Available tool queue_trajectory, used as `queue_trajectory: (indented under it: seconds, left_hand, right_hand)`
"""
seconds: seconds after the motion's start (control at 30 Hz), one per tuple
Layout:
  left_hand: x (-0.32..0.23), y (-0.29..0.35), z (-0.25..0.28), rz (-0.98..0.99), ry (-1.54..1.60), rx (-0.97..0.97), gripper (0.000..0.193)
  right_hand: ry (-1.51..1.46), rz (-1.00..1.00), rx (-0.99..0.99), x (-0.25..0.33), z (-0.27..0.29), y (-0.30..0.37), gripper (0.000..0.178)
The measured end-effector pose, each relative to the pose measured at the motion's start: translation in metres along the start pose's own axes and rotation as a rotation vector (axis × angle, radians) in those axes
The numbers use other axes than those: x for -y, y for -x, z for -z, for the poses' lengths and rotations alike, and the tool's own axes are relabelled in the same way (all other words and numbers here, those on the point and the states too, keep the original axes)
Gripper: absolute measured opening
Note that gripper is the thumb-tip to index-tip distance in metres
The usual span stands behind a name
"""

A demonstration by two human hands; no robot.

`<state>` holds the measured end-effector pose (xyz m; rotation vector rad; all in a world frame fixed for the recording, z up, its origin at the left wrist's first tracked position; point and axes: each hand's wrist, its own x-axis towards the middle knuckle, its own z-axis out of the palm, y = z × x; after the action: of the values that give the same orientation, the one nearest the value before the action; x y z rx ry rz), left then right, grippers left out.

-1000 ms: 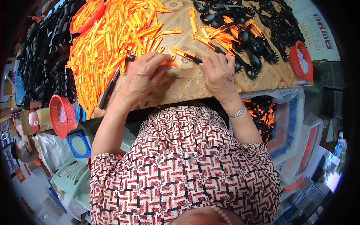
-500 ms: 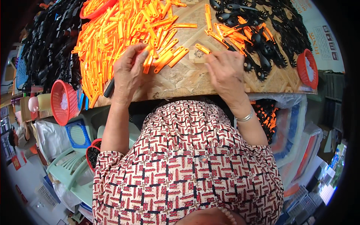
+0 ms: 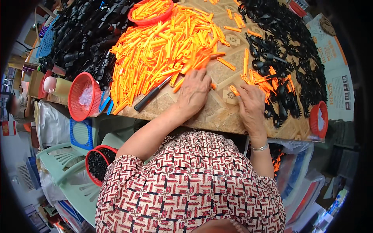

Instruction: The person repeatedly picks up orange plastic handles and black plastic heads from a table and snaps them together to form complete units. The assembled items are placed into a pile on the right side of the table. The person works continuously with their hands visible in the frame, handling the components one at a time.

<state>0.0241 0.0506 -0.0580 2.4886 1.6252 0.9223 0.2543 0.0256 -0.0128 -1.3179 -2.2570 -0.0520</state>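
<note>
My left hand [image 3: 193, 92] lies palm down on the patterned table [image 3: 217, 112], fingers curled over a few orange plastic strips at the edge of a big heap of orange strips [image 3: 163, 58]. My right hand [image 3: 251, 106] rests on the table with its fingertips pinching one short orange piece [image 3: 234, 90]. Just right of it lies a pile of black toothed plastic parts [image 3: 287, 58], some fitted with orange pieces. A black-handled knife [image 3: 151, 94] lies left of my left hand.
A red basket [image 3: 82, 97] of clear bits stands at the table's left corner, a red bowl [image 3: 318, 119] at the right. Another red basket of orange strips [image 3: 150, 9] sits at the back. More black parts [image 3: 83, 42] are heaped back left. Green plastic chair [image 3: 66, 171] below.
The view has shifted, so the table appears lower and closer. My left hand moved rightward off the orange heap's front; my right hand stays near the black parts with a small orange piece.
</note>
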Motion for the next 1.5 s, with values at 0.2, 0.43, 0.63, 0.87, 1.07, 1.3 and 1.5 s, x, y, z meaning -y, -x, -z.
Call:
queue_trajectory:
  seconds: [0.2, 0.43, 0.63, 0.87, 1.07, 1.3, 1.5]
  left_hand:
    - [-0.013, -0.017, -0.004, -0.043, 0.070, 0.048, 0.016]
    - [-0.003, -0.025, -0.020, -0.077, 0.151, 0.029, 0.016]
    - [0.011, -0.044, -0.010, 0.025, 0.126, -0.121, 0.017]
    - [-0.004, -0.055, 0.011, 0.044, 0.212, 0.027, 0.014]
    - [0.090, -0.138, 0.054, 0.288, -0.421, 0.104, 0.034]
    - [0.106, -0.166, 0.034, 0.454, -0.415, 0.396, 0.040]
    - [0.144, -0.150, 0.039, 0.549, -0.182, 0.153, 0.038]
  right_hand:
    - [0.091, -0.096, 0.023, -0.032, 0.019, 0.012, 0.032]
    - [0.135, -0.118, 0.004, -0.053, 0.029, 0.011, 0.028]
    - [0.109, -0.174, -0.069, -0.045, 0.030, 0.027, 0.023]
    - [0.075, -0.197, -0.188, -0.035, 0.028, 0.048, 0.021]
    - [-0.003, -0.165, -0.204, -0.025, 0.026, 0.031, 0.020]
    - [-0.046, -0.192, -0.241, -0.023, 0.008, 0.045, 0.020]
    - [-0.029, -0.213, -0.315, -0.032, 0.013, 0.054, 0.019]
